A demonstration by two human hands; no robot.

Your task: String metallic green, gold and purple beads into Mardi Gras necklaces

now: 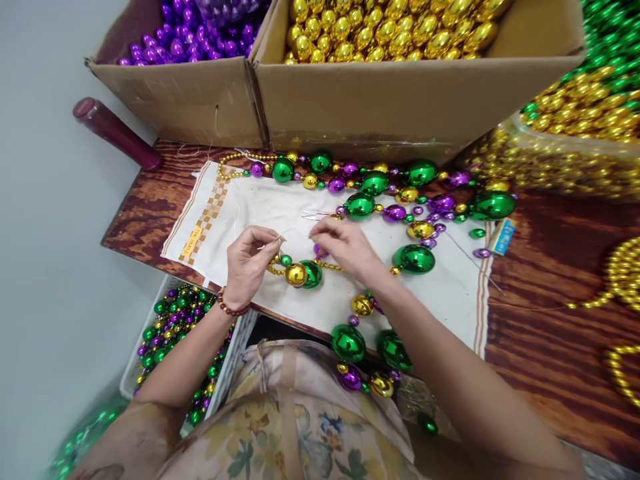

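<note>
My left hand [253, 263] is closed, thumb and fingertips pinching a thin pale thread [276, 239] above the towel. Across a small gap, my right hand [347, 248] has its fingertips pressed together; what they hold is too small to make out. Below and between both hands hangs part of a bead necklace [296, 274] with gold, green and purple beads. It runs under my right wrist and down over the table edge towards my lap. Behind my right fingers lies a slim metal tool [316, 215], partly hidden.
A white towel [445, 300] covers part of the wooden table [555, 347]. More strung beads [374, 183] lie along its back. Cardboard boxes [415, 100] of purple and gold beads stand behind. A dark red bottle [117, 133] is left; a bead bin [173, 333] sits below.
</note>
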